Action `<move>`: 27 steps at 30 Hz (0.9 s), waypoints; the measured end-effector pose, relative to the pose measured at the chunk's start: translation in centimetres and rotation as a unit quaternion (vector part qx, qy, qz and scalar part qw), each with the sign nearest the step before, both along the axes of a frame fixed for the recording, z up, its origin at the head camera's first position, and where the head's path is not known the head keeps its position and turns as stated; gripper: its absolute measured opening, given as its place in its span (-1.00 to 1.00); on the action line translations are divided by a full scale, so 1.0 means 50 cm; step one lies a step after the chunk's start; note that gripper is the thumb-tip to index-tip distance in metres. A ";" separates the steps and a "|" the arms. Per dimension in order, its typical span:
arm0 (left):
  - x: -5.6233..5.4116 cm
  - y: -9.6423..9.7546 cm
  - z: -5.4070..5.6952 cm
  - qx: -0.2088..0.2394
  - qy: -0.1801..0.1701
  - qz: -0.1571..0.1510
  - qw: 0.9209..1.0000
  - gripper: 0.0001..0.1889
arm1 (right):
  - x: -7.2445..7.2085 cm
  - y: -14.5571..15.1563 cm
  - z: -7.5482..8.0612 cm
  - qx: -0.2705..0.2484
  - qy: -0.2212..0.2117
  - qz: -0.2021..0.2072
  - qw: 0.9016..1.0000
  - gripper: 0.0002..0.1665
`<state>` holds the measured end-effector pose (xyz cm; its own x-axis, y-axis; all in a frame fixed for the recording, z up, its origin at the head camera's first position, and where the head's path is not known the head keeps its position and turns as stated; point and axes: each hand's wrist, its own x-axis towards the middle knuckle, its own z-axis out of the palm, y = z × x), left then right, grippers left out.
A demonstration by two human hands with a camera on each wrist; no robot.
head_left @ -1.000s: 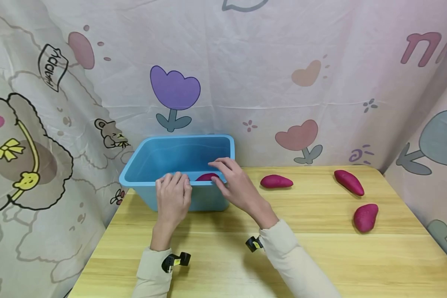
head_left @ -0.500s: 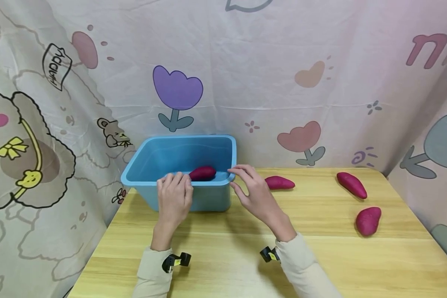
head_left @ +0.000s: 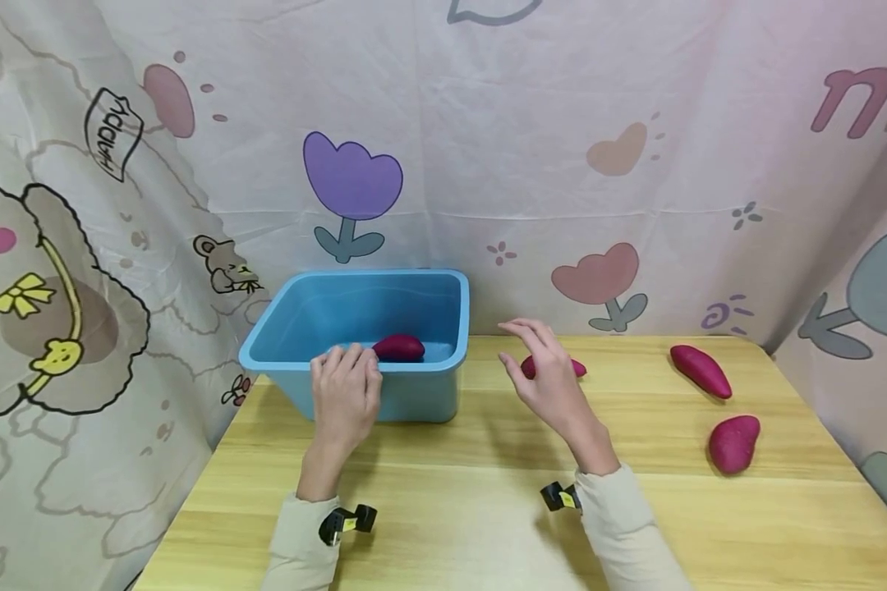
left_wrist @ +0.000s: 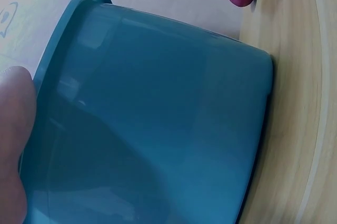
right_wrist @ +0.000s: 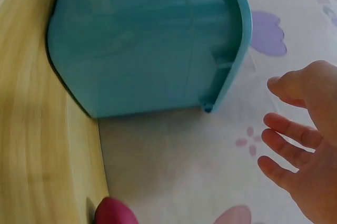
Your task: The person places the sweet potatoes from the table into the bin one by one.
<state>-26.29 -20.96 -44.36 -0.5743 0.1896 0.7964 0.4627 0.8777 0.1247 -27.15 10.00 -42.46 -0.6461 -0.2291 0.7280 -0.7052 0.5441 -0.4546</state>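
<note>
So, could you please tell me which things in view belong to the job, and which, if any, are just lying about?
Likely in the job:
blue bin, gripped by the left hand
sweet potato inside it
three sweet potatoes outside it

Just surroundings:
wooden table
printed cloth
black wrist devices

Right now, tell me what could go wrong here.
The left hand grips the blue bin by its near rim, so a hard pull might tip or drag it. The right hand partly hides the nearest sweet potato in the head view, so a grasp could be misjudged. The pear-shaped sweet potato might roll if knocked.
</note>
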 end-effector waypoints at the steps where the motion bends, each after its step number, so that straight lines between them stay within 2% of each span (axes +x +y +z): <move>1: 0.002 -0.001 0.000 0.000 -0.002 0.000 1.000 -0.62 | -0.003 0.004 -0.004 -0.002 0.000 -0.004 1.000 -0.48; 6: 0.004 -0.002 -0.002 0.002 -0.002 -0.002 1.000 -0.61 | -0.017 0.026 -0.019 -0.006 -0.007 -0.023 1.000 -0.48; 14: -0.007 -0.004 0.003 0.006 0.026 -0.009 1.000 -0.65 | -0.044 0.066 -0.042 -0.021 -0.023 -0.055 0.998 -0.48; 21: -0.004 -0.006 0.002 0.002 0.015 -0.006 1.000 -0.64 | -0.060 0.093 -0.075 -0.015 -0.046 -0.071 0.996 -0.46; 27: -0.004 -0.003 0.001 0.003 0.011 -0.005 1.000 -0.62 | -0.066 0.113 -0.101 -0.003 -0.084 -0.085 0.993 -0.43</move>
<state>-26.51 -21.13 -44.33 -0.5548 0.1900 0.8100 0.4743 0.8721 0.1203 -30.46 15.66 -47.53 -0.7875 -0.1016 0.6079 -0.5171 0.6457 -0.5619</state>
